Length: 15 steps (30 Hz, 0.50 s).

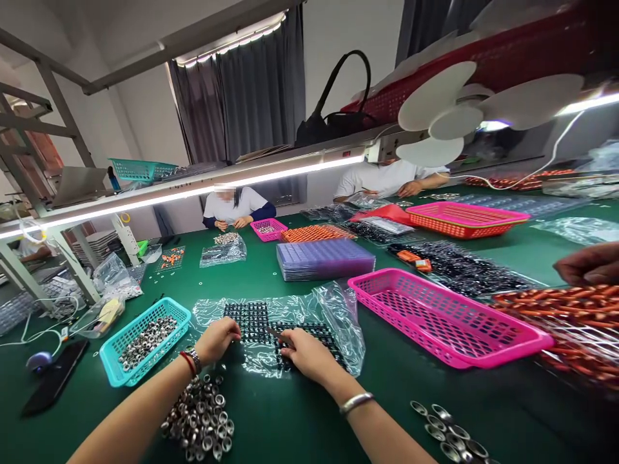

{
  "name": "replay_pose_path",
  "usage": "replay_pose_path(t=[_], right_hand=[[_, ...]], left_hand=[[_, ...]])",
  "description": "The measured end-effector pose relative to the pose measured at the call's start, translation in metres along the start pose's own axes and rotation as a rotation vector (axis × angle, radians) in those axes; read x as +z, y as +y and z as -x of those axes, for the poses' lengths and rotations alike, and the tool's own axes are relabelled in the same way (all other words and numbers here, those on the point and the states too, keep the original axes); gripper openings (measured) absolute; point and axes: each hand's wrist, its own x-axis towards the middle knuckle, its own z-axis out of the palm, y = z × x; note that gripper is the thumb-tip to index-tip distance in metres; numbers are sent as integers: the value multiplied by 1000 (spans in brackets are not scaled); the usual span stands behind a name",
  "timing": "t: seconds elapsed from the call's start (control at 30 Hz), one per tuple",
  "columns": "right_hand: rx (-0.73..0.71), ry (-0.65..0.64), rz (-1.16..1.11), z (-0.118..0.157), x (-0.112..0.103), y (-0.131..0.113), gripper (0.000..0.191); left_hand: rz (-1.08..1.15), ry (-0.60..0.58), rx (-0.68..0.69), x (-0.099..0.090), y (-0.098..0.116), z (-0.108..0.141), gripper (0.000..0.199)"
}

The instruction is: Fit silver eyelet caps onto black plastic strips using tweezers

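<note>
On the green table (300, 412), just in front of the person, a black tray (251, 320) of small parts lies inside a crumpled clear plastic bag (338, 316). The left hand (218, 339) rests curled on the tray's near edge, fingers closed against it, though whether it pinches anything cannot be told. The right hand (305, 353) is closed around a thin dark tool (275, 333), its tip pointing at the tray's cells. Close to the left forearm sits a heap of metal rings (200, 419), and a turquoise basket (145, 339) beside it holds more of the same; a short row of rings (447, 433) lies near the right forearm. Judging by the large loose heap, much of the work seems left, and how many tray cells are filled is too dim to read. The pink basket (442, 320) to the right looks bare inside. Another person's hand (587, 264) enters at the right edge, cut off by the frame, above a stack of orange parts (565, 303). Two more people (238, 207) sit across the table, partly hidden by a light bar (193, 187).
</note>
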Motion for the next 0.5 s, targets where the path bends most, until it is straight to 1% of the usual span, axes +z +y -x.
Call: replay_pose_path(t=[0.07,0.13,0.2,0.23,0.3,0.37,0.43,0.5], right_hand=[[4,-6,-7,1,-1,-1,31],[3,-8,-26,1,0,0,31],[-1,-9,-62,0,1,2,32],[-3,-9,-89,-1,1,3,32],[-11,0,-163,-3,0,4,31],[-27,33,-262,-3,-5,4,29],[-49,104,-385,0,-13,2,27],[-78,218,-528,9,-24,-3,29]], left_hand=[[55,54,13,-10,0,3,30],[98,101,27,-19,4,7,31],[124,109,48,-25,15,15,30],[129,90,61,-25,24,20,29],[122,13,88,-20,45,34,22],[100,-85,112,-8,70,51,15],[65,-158,123,7,93,69,8],[24,-214,124,22,110,87,7]])
